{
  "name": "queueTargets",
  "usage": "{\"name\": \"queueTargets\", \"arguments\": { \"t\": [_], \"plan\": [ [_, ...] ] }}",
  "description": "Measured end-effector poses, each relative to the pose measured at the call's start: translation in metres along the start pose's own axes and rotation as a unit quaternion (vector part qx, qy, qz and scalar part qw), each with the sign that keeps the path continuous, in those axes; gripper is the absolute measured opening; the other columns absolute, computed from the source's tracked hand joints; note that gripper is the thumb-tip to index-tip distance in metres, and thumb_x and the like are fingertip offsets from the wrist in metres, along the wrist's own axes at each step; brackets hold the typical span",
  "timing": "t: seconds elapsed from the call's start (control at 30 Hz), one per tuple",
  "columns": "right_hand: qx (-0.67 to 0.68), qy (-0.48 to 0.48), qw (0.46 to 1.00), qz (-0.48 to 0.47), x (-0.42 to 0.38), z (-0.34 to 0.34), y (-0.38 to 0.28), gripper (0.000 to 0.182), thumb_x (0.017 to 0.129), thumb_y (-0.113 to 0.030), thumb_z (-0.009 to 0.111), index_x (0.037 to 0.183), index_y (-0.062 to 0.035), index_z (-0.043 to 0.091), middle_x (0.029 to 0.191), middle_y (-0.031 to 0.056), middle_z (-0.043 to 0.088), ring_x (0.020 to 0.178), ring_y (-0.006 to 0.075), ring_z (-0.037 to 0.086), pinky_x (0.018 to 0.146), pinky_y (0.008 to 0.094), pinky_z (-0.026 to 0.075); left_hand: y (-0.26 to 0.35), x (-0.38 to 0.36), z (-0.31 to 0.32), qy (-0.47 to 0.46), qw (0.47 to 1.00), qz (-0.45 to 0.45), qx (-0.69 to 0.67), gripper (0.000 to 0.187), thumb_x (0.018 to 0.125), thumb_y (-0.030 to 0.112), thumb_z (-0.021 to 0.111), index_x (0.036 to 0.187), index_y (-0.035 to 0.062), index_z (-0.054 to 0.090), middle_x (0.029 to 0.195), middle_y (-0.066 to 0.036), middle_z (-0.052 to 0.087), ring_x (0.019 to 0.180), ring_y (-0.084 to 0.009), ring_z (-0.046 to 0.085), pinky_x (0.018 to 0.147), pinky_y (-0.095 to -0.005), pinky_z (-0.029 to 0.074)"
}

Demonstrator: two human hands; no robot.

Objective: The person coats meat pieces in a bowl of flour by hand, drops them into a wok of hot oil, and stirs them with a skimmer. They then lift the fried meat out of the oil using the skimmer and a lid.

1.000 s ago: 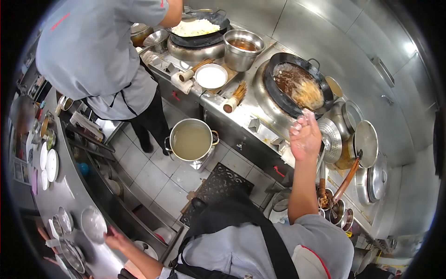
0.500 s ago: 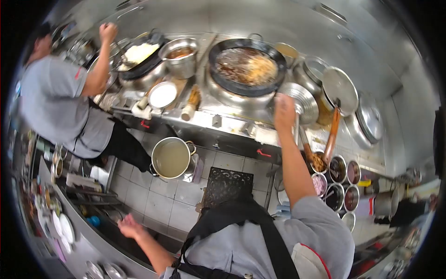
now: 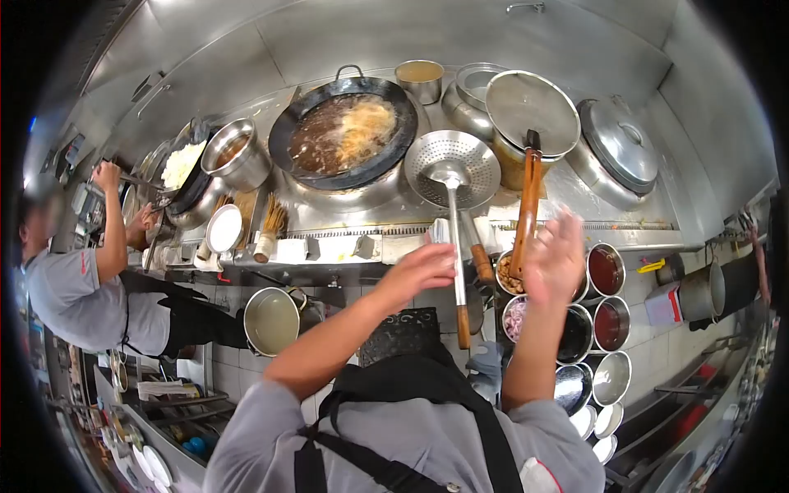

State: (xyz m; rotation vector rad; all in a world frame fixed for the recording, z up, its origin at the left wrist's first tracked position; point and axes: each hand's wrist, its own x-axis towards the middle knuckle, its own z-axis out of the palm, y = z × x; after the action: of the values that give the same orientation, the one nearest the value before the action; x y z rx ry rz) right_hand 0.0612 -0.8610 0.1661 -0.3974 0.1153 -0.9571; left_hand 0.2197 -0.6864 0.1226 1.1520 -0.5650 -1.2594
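My left hand (image 3: 423,269), fingers stretched and loosely bent, is beside the long metal handle of a perforated skimmer (image 3: 472,181), its fingertips right at the handle. The skimmer rests bowl-up at the front of the stove, its wooden grip pointing toward me. My right hand (image 3: 555,261) is raised, slightly smeared by motion, with fingers extended and nothing seen in them. It overlaps the area beside the wooden handles of a round mesh strainer (image 3: 532,103), which lies over a pot. Pale food fries in bubbling dark oil in a black wok (image 3: 288,140) at the back.
Several metal containers of sauces (image 3: 611,322) and chopped purple onion (image 3: 515,319) stand at right. A lidded pot (image 3: 625,148) is behind them. A co-worker (image 3: 99,287) works at another wok on the left. A large pot of cloudy liquid (image 3: 273,322) stands low between us.
My left hand came up from the lower left to the skimmer's handle. My right hand moved from the skimmer toward the strainer's handles. The view turned right.
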Motion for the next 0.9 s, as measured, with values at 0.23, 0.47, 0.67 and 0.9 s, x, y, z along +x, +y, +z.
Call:
{"name": "queueTargets", "arguments": {
  "t": [0.23, 0.47, 0.67, 0.9],
  "plan": [
    [0.016, -0.071, 0.985, -0.159, -0.115, -0.008, -0.105, 0.036, 0.101, -0.028, 0.036, 0.118, 0.0024, 0.046, 0.080, 0.0064, 0.046, 0.063, 0.0114, 0.043, 0.047, 0.0232, 0.038, -0.045, 0.159, 0.093, -0.090, 0.979, -0.117, -0.140, 0.025, 0.088, 0.026, 0.062, 0.101, 0.0087, 0.051, 0.091, -0.005, 0.056, 0.081, -0.0180, 0.057, 0.072, -0.0367, 0.050],
    [-0.063, -0.039, 0.971, -0.229, -0.184, -0.034, -0.125, 0.038, 0.103, -0.027, 0.031, 0.118, 0.0045, 0.044, 0.079, 0.0065, 0.043, 0.063, 0.0119, 0.042, 0.050, 0.0250, 0.039, -0.008, 0.174, 0.109, -0.039, 0.958, -0.165, -0.232, 0.022, 0.088, 0.021, 0.059, 0.094, 0.0016, 0.051, 0.077, -0.009, 0.058, 0.060, -0.0203, 0.058, 0.057, -0.0385, 0.053],
    [-0.166, -0.007, 0.954, -0.250, -0.173, -0.018, -0.104, 0.033, 0.102, -0.023, 0.033, 0.118, 0.0041, 0.043, 0.084, 0.0068, 0.045, 0.066, 0.0122, 0.045, 0.052, 0.0248, 0.040, 0.078, 0.121, 0.040, -0.053, 0.992, -0.013, -0.113, 0.028, 0.086, 0.010, 0.059, 0.109, 0.0037, 0.043, 0.077, -0.008, 0.058, 0.057, -0.0137, 0.055, 0.047, -0.0286, 0.049],
    [-0.202, -0.014, 0.963, -0.179, -0.127, 0.007, -0.044, 0.032, 0.099, -0.023, 0.042, 0.120, 0.0013, 0.045, 0.086, 0.0042, 0.051, 0.067, 0.0110, 0.048, 0.050, 0.0225, 0.041, 0.103, -0.022, -0.098, 0.071, 0.997, 0.013, -0.008, 0.036, 0.087, 0.008, 0.057, 0.119, 0.0085, 0.040, 0.082, -0.008, 0.056, 0.056, -0.0130, 0.053, 0.044, -0.0278, 0.046]
  ]
}}
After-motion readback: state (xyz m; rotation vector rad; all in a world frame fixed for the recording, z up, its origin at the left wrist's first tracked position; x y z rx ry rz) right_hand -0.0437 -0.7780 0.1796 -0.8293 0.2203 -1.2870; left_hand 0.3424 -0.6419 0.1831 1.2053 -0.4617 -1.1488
